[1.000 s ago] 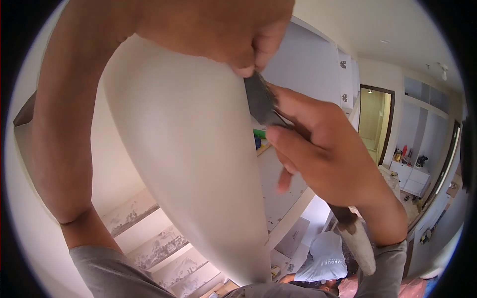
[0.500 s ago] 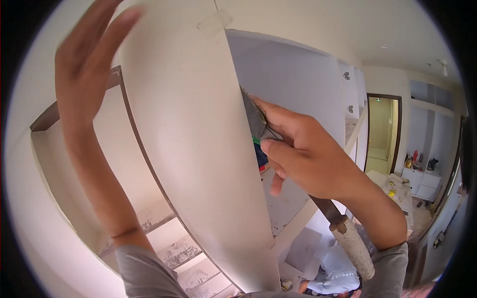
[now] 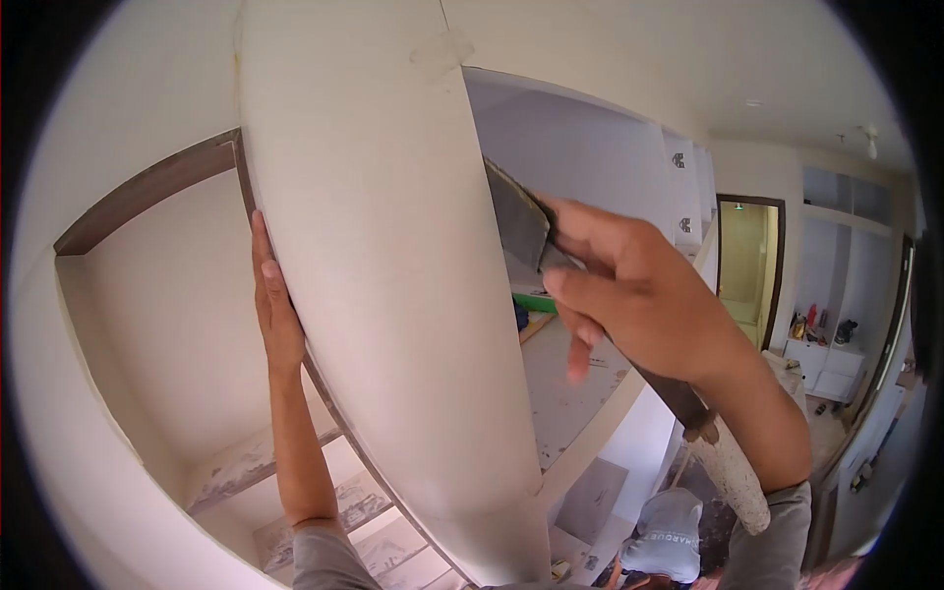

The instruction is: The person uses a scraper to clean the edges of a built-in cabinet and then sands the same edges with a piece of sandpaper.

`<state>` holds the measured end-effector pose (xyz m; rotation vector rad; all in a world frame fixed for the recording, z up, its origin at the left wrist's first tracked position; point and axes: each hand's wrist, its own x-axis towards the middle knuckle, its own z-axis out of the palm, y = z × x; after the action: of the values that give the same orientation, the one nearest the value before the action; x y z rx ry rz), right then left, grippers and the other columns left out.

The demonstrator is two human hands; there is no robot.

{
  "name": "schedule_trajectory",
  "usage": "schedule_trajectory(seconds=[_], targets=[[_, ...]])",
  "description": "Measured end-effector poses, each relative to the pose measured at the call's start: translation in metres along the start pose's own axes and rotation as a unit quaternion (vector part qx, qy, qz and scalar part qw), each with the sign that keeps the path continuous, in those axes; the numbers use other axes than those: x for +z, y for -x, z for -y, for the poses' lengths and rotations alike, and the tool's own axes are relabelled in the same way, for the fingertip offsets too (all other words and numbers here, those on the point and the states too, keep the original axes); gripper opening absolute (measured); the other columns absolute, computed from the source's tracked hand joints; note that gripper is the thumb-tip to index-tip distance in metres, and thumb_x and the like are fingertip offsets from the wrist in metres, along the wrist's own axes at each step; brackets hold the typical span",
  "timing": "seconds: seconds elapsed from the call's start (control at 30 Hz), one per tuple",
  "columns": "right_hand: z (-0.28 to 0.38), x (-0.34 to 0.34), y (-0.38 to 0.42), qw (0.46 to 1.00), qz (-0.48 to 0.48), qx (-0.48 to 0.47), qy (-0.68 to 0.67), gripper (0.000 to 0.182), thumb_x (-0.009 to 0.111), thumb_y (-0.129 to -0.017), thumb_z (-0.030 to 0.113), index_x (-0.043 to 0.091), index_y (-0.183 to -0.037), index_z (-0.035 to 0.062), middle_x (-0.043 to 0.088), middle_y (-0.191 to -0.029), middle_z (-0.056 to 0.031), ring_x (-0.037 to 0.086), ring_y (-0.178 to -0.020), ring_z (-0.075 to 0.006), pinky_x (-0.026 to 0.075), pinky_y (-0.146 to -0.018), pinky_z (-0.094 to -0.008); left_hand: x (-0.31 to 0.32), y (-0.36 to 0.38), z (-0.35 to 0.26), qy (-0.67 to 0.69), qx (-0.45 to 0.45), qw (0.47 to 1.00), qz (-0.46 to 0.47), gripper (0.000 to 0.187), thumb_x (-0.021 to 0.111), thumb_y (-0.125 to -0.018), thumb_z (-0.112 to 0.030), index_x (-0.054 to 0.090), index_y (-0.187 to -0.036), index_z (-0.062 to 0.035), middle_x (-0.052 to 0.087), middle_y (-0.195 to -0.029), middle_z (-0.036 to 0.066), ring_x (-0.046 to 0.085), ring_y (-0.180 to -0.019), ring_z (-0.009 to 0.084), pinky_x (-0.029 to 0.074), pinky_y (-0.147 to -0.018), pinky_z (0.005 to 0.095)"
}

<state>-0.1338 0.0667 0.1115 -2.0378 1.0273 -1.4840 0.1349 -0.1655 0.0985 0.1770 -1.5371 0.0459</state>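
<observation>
My right hand (image 3: 629, 290) is closed on a dark, flat metal scraper (image 3: 519, 218), whose blade edge lies at the vertical edge of the pale panel (image 3: 393, 275). A dark shaft with a worn whitish handle (image 3: 730, 477) extends below that wrist; whether it belongs to the scraper is hard to tell. My left hand (image 3: 279, 310) lies against the panel's left side, by the dark frame of a recess, with its fingers stretched upward and holding nothing. Near the panel's top is a smeared translucent patch (image 3: 442, 54).
Right of the panel is an open cabinet (image 3: 570, 128) with hinges and a green object (image 3: 534, 302) inside. A person in a grey shirt (image 3: 665, 536) is low down at the bottom. Farther right are a doorway (image 3: 749, 261) and a white drawer unit (image 3: 824, 366). Shelves (image 3: 339, 506) show at lower left.
My left hand has come down from the upper left onto the panel's left edge. My right hand and the scraper have shifted slightly right. The person below has changed posture.
</observation>
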Motion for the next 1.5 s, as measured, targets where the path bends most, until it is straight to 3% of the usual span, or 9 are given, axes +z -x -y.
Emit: schedule_trajectory(seconds=[0.17,0.23,0.3,0.4,0.53,0.8,1.17,1.37,1.5], targets=[[-0.001,-0.001,-0.018,0.999,-0.032,-0.011,-0.005,0.053,0.049,-0.093,0.001,0.04,-0.145,-0.0002,0.058,-0.097,-0.0022,0.042,-0.056,-0.0067,0.056,-0.054,-0.028,0.008,-0.042,-0.053,-0.046,0.244,0.969,-0.014,0.052,0.048,-0.101,-0.034,0.047,-0.141,0.0007,0.047,-0.146,0.016,0.039,-0.139,0.0297,0.029,-0.115,0.0452],[-0.002,0.001,-0.02,0.999,-0.031,-0.02,0.0,0.052,0.051,-0.093,0.003,0.041,-0.144,-0.0005,0.057,-0.096,-0.002,0.042,-0.056,-0.0067,0.056,-0.053,-0.0277,0.014,-0.072,-0.098,-0.127,0.406,0.9,0.099,0.044,0.055,-0.094,-0.014,0.054,-0.137,-0.0049,0.055,-0.139,0.016,0.043,-0.137,0.0307,0.031,-0.114,0.0425],[0.001,0.0,-0.024,0.999,-0.028,-0.047,0.0,0.05,0.053,-0.093,0.004,0.043,-0.142,-0.0009,0.057,-0.095,-0.0021,0.043,-0.055,-0.0066,0.056,-0.053,-0.0275,0.031,-0.093,-0.148,-0.291,0.504,0.802,0.137,0.039,0.065,-0.088,-0.026,0.067,-0.121,-0.0058,0.067,-0.119,0.017,0.055,-0.126,0.03,0.044,-0.103,0.0414],[0.004,-0.01,-0.031,0.998,-0.031,-0.056,0.016,0.037,0.055,-0.093,0.008,0.053,-0.127,-0.0046,0.055,-0.077,-0.0029,0.051,-0.053,-0.0091,0.057,-0.058,-0.0298,0.06,-0.122,-0.171,-0.233,0.442,0.786,0.364,0.021,0.058,-0.094,-0.015,0.069,-0.111,-0.0083,0.069,-0.11,0.009,0.06,-0.116,0.0255,0.025,-0.117,0.0506],[0.006,-0.01,-0.03,0.998,-0.045,-0.044,0.018,0.032,0.058,-0.092,0.008,0.055,-0.12,-0.0071,0.061,-0.087,-0.0076,0.047,-0.052,-0.0083,0.057,-0.057,-0.029,0.066,-0.136,-0.212,-0.295,0.314,0.733,0.526,0.015,0.057,-0.095,-0.013,0.069,-0.104,-0.0082,0.07,-0.099,0.005,0.065,-0.099,0.0206,0.015,-0.121,0.0551],[0.006,-0.008,-0.028,0.992,-0.09,-0.055,0.068,0.032,0.061,-0.092,0.013,0.055,-0.117,-0.0048,0.066,-0.094,-0.0107,0.049,-0.049,-0.0097,0.049,-0.05,-0.0254,0.077,-0.143,-0.191,-0.206,0.243,0.794,0.518,0.01,0.054,-0.096,-0.009,0.064,-0.094,-0.0069,0.067,-0.085,0.004,0.066,-0.084,0.021,0.016,-0.121,0.0551],[0.031,-0.01,-0.036,0.968,-0.074,0.08,0.227,0.036,0.06,-0.095,0.034,0.057,-0.091,-0.0019,0.058,-0.064,-0.0034,0.047,-0.045,-0.0093,0.037,-0.041,-0.0269,0.061,-0.132,-0.205,-0.263,0.324,0.77,0.483,0.009,0.053,-0.097,-0.011,0.06,-0.097,-0.0059,0.062,-0.078,0.007,0.064,-0.08,0.0247,0.019,-0.12,0.051],[0.025,-0.013,-0.031,0.981,-0.053,0.109,0.153,0.041,0.071,-0.087,0.032,0.055,-0.099,-0.003,0.051,-0.058,-0.0016,0.042,-0.04,-0.0092,0.033,-0.038,-0.025,0.072,-0.138,-0.204,-0.2,0.33,0.728,0.566,0.011,0.064,-0.09,-0.011,0.065,-0.094,-0.0005,0.067,-0.08,0.012,0.062,-0.076,0.0265,0.043,-0.096,0.0399],[0.018,-0.016,-0.028,0.986,-0.048,0.122,0.107,0.048,0.077,-0.082,0.03,0.054,-0.106,-0.005,0.048,-0.055,-0.0013,0.038,-0.038,-0.0086,0.031,-0.037,-0.0253,0.086,-0.145,-0.23,-0.232,0.213,0.697,0.644,0.01,0.065,-0.088,-0.008,0.066,-0.086,0.0024,0.067,-0.079,0.015,0.06,-0.074,0.0266,0.044,-0.075,0.0377]])
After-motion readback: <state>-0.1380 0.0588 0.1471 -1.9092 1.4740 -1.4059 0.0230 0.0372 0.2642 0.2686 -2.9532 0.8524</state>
